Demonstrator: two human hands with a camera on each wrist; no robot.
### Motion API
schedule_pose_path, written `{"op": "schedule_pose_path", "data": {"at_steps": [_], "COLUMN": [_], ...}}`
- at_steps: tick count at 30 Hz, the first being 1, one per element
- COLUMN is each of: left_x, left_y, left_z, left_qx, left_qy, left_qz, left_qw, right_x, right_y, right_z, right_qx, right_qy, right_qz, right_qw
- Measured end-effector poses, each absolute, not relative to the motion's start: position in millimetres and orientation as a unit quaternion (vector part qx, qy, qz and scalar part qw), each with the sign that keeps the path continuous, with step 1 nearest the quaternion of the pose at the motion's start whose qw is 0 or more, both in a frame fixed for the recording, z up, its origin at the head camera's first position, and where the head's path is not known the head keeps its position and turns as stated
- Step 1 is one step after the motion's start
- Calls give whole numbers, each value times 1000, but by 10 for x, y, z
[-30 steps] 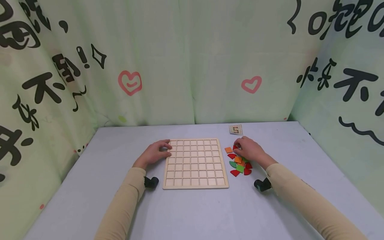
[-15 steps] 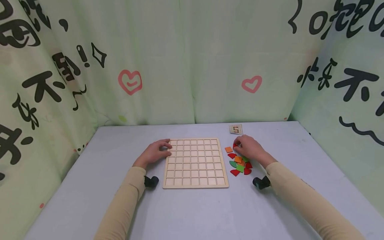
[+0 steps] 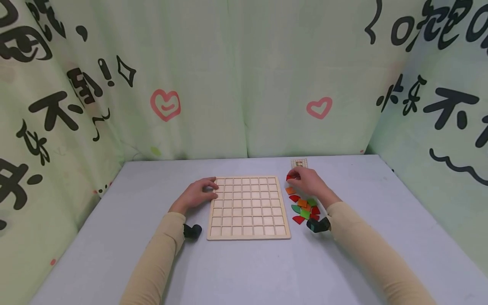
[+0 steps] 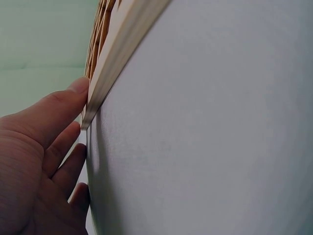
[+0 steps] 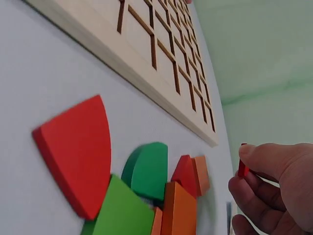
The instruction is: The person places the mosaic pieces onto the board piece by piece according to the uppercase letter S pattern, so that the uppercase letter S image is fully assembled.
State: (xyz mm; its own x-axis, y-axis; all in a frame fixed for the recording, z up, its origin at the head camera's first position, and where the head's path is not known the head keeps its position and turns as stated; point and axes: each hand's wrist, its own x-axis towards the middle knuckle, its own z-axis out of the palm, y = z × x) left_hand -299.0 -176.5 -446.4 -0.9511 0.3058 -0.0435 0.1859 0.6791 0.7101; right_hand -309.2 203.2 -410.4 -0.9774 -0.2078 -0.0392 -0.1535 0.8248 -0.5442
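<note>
A wooden grid board [image 3: 248, 238] with square recesses lies flat on the table. My left hand [image 3: 197, 194] rests on its left edge near the far corner, fingers relaxed; in the left wrist view the thumb [image 4: 63, 105] touches the rim. Between thumb and fingers, my right hand [image 3: 310, 182] pinches a thin red wooden piece [image 5: 243, 161], held beyond the pile near the board's far right corner. Below that hand are loose pieces: a red fan-shaped one [image 5: 78, 152], a dark green one [image 5: 146, 171], a light green one [image 5: 122, 210] and several orange and red ones.
A small printed grid card [image 3: 299, 162] lies at the table's far side, partly covered by the right hand. Pale green curtains [image 3: 244, 84] with lettering and hearts stand behind and beside the white table [image 3: 244, 271]. Each wrist wears a black camera mount [image 3: 318, 224].
My right hand has moved away from the pile, left and toward the far side, taking the red piece with it. The left hand and board have stayed in place.
</note>
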Motion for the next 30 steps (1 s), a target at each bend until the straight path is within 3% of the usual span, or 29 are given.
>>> {"op": "schedule_pose_path", "data": {"at_steps": [30], "left_x": [-2991], "left_y": [-1765], "left_z": [-4454], "left_qx": [131], "left_qy": [912], "left_qz": [381], "left_qw": [81], "right_x": [-3153], "right_y": [1262], "right_z": [-4241], "right_qx": [-215], "right_qy": [934], "right_qz": [-282], "right_qw": [40]}}
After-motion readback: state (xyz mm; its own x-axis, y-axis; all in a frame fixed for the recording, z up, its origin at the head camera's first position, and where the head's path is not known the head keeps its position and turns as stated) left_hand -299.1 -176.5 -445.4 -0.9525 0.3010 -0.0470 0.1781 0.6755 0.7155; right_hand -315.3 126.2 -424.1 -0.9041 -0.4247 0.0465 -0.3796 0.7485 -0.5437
